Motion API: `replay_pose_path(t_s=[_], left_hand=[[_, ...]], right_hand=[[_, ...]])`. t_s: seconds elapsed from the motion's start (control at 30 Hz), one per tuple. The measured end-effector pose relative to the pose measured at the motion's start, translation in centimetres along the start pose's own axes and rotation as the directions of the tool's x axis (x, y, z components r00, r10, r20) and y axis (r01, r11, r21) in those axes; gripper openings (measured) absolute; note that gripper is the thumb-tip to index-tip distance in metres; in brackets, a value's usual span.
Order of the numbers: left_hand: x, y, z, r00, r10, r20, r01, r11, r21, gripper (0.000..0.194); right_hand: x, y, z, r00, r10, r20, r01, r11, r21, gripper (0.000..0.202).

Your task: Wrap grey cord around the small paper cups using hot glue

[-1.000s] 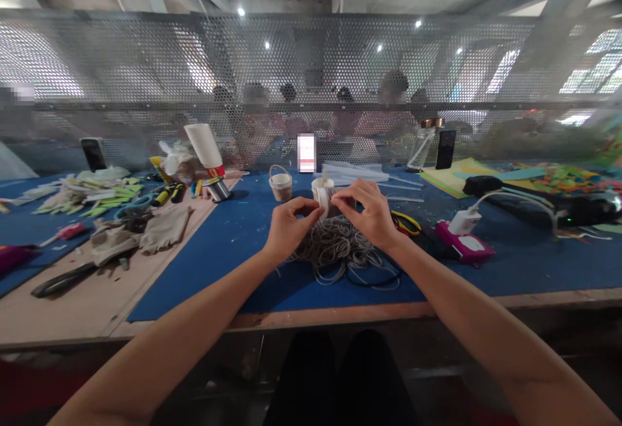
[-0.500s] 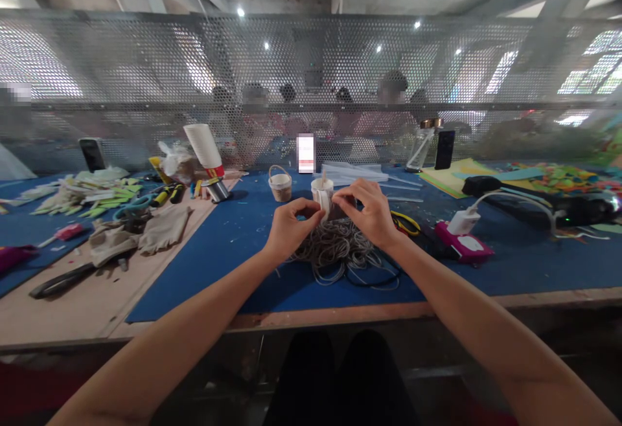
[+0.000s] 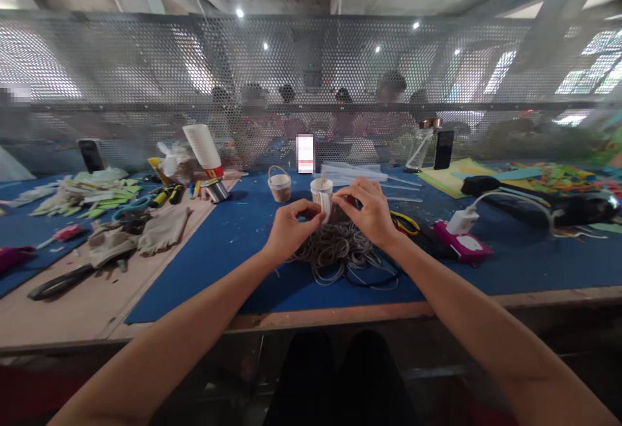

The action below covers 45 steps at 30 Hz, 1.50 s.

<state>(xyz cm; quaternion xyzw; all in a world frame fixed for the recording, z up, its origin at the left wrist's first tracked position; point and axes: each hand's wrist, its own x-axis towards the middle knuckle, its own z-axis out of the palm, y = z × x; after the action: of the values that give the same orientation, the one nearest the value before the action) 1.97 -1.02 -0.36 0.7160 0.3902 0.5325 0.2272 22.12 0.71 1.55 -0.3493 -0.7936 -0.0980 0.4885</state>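
My left hand (image 3: 294,228) pinches a narrow white strip (image 3: 326,204) between thumb and forefinger. The strip bends into a loop in front of a small white cup (image 3: 317,188), from which a thin stick (image 3: 323,175) rises. My right hand (image 3: 367,211) is closed in a pinch at the strip's right side; whatever its fingertips hold is too small to make out. A heap of grey cord (image 3: 335,251) lies beneath both hands. Left of the cup stands a little basket (image 3: 280,189) with an arched handle and a brownish wrapped side.
Yellow-handled pliers (image 3: 405,223) and a magenta box (image 3: 464,245) with a white plug lie to the right. Stacked paper cups (image 3: 201,149) lean at left, near gloves (image 3: 162,230) and scissors (image 3: 133,208). A perforated screen (image 3: 311,115) stands behind, with people beyond it.
The white strip now shows a more open, upright loop by the left fingertips. Both hands have stayed almost in place.
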Motion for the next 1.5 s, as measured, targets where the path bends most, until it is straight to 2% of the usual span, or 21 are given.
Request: replay_pose_path(t_s=[0.33, 0.93, 1.5], left_hand=[[0.03, 0.26, -0.01, 1.000, -0.012, 0.028, 0.012, 1.000, -0.010, 0.007], [0.09, 0.50, -0.05, 0.997, -0.028, 0.078, 0.030, 0.999, -0.022, 0.009], [0.02, 0.30, -0.01, 0.995, 0.004, 0.103, 0.000, 0.999, -0.033, 0.006]], right_hand=[[0.04, -0.03, 0.02, 1.000, 0.008, 0.002, -0.008, 1.000, -0.002, 0.011], [0.01, 0.24, 0.08, 1.000, -0.012, 0.026, 0.013, 1.000, -0.016, 0.015], [-0.08, 0.52, 0.23, 0.998, 0.021, 0.059, -0.020, 1.000, -0.012, 0.014]])
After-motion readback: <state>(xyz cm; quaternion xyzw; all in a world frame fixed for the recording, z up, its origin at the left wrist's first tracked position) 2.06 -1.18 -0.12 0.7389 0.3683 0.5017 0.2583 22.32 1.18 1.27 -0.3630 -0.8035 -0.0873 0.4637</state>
